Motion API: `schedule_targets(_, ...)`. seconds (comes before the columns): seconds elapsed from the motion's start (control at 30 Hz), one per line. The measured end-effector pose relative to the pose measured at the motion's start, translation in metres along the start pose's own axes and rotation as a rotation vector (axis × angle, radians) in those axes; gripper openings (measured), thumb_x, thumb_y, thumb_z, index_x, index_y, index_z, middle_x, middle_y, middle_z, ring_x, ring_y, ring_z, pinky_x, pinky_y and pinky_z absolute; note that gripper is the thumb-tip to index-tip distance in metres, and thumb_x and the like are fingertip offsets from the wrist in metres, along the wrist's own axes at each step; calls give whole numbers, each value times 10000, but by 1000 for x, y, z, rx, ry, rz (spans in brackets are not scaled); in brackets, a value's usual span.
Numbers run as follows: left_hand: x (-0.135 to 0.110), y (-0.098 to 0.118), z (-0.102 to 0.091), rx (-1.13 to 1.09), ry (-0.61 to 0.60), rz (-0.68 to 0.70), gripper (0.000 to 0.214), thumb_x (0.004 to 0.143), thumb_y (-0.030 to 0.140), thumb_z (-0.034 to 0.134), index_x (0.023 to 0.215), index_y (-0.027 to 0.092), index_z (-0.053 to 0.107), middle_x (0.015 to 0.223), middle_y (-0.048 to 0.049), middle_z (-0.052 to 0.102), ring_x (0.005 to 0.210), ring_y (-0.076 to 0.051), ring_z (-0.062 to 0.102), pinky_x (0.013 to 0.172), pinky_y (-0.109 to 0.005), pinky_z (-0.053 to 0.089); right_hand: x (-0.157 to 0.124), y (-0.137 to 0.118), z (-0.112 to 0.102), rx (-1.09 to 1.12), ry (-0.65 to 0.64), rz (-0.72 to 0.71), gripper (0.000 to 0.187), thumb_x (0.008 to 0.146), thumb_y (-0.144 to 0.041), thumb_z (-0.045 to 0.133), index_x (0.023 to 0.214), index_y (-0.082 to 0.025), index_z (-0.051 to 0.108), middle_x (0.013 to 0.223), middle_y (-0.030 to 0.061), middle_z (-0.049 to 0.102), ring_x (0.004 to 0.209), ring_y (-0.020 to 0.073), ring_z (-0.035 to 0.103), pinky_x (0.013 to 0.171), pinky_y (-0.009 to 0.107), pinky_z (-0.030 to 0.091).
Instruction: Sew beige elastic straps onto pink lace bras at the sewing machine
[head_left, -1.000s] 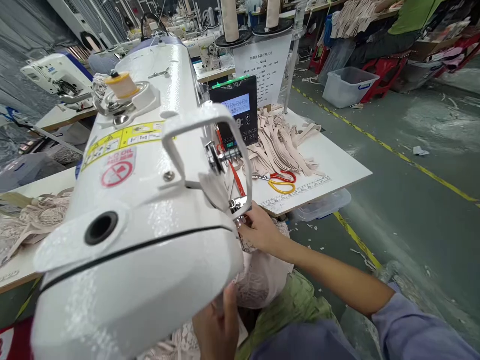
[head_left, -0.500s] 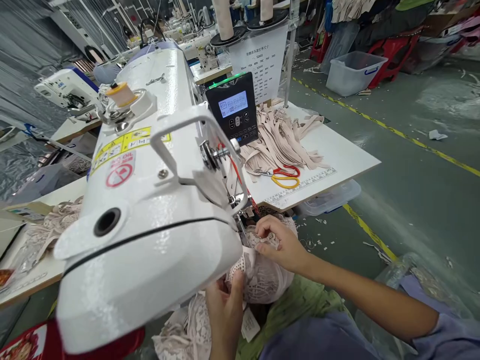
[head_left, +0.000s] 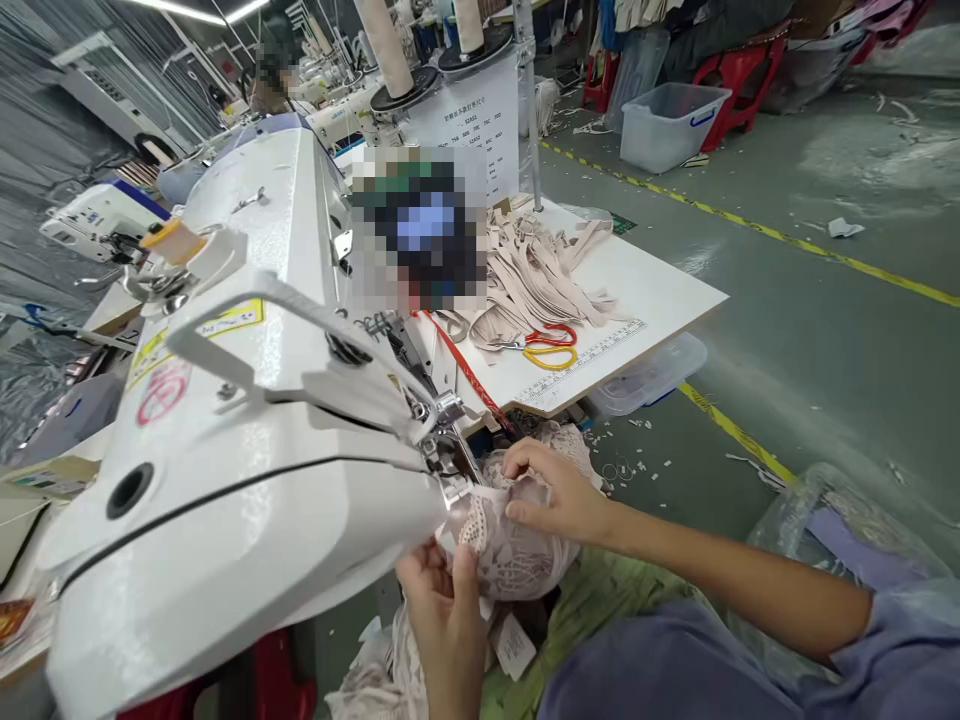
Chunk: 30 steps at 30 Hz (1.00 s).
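A pale pink lace bra [head_left: 517, 570] lies under the needle end of a white sewing machine [head_left: 247, 520]. My left hand [head_left: 446, 605] pinches its dotted edge between thumb and fingers, just below the machine head. On the other side, my right hand [head_left: 559, 495] holds the upper lace edge, thumb and fingertips closed on the cloth. Between the hands, the edge runs up to the metal presser foot [head_left: 457, 490]. A white label [head_left: 514, 645] hangs below the cup. The machine head hides whatever lies behind it.
Beige straps [head_left: 532, 265] and red-and-yellow-handled scissors [head_left: 551, 345] lie on the white table [head_left: 667, 275] beyond the machine. More lace pieces [head_left: 390, 665] hang low at the left. A clear plastic bin [head_left: 667, 130] stands on the floor near a red stool [head_left: 742, 85].
The view has shifted, so the machine sits further left and more of the presser foot shows. Both hands keep their grip on the bra, near the foot.
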<state>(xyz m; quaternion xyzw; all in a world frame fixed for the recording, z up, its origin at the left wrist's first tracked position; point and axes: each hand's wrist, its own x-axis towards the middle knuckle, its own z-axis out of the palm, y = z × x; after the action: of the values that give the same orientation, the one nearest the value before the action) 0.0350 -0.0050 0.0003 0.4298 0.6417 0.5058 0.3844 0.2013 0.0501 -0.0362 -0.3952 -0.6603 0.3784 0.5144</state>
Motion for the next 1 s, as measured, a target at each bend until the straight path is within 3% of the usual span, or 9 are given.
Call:
schedule_targets(0.2,4,-13,-11,3,48,36,556,824,603,633,1191,208,499,1020,-71,586,898,-195,616,743,-282,504,-2,5,-17,-98,-194,33,629,841,-769,466,1034,-186,598,1007,108,645,924,237,605,796,369,506)
schedule_targets(0.37,18,-22,-26,-182,26,-139,562,730,628,711,1104,239,553,963,-31,624,850,-182,627,698,-262,514,-7,1,-34,-155,-480,4,333,960,-423,571,1164,-163,606,1154,90,634,967,199,635,840,397,548)
schedule_targets(0.47,11,-23,-30,-254,-168,-354,494,727,648,695,937,205,631,780,-24,639,712,-185,626,583,-260,495,-27,-17,-25,-143,-591,-54,258,983,-393,533,1011,-174,667,960,36,687,806,142,646,737,295,540)
schedule_targets(0.57,-2,-16,-35,-303,-610,-529,428,663,560,803,754,166,661,633,-37,627,575,-181,608,493,-268,472,-56,-31,-9,-82,-807,-202,414,1015,-410,425,741,-221,672,658,-26,658,585,102,572,559,219,419)
schedule_targets(0.63,0,-3,-46,-423,-682,-534,369,640,460,858,647,161,641,572,-34,619,508,-160,589,459,-263,472,-70,-31,-5,-91,-841,-231,472,1029,-421,369,703,-229,653,607,-31,636,533,108,526,512,236,359)
schedule_targets(0.73,25,23,-83,-713,-281,-417,288,771,320,774,610,194,572,449,53,532,418,-89,511,489,-237,513,-72,-22,-14,-239,-620,-70,512,1034,-453,314,708,-214,628,616,-7,605,532,124,496,529,246,363)
schedule_targets(0.83,59,40,-126,-942,80,-297,281,964,126,440,698,188,506,443,99,527,403,-40,490,478,-168,493,-60,-17,-34,-334,-557,-32,503,1024,-471,319,716,-220,629,634,7,572,562,143,486,590,261,410)
schedule_targets(0.93,76,44,-156,-966,198,-207,494,1052,154,128,664,184,433,412,109,536,380,-2,468,452,-110,433,-49,-23,-52,-366,-611,-53,421,1014,-440,387,765,-245,663,646,11,566,601,165,485,625,282,421)
schedule_targets(1.0,79,43,-168,-889,278,-284,522,1069,244,86,652,182,395,372,131,489,344,23,409,442,-74,376,-46,-27,-62,-378,-607,-15,371,1007,-417,429,783,-252,674,671,22,585,637,178,503,644,294,431)
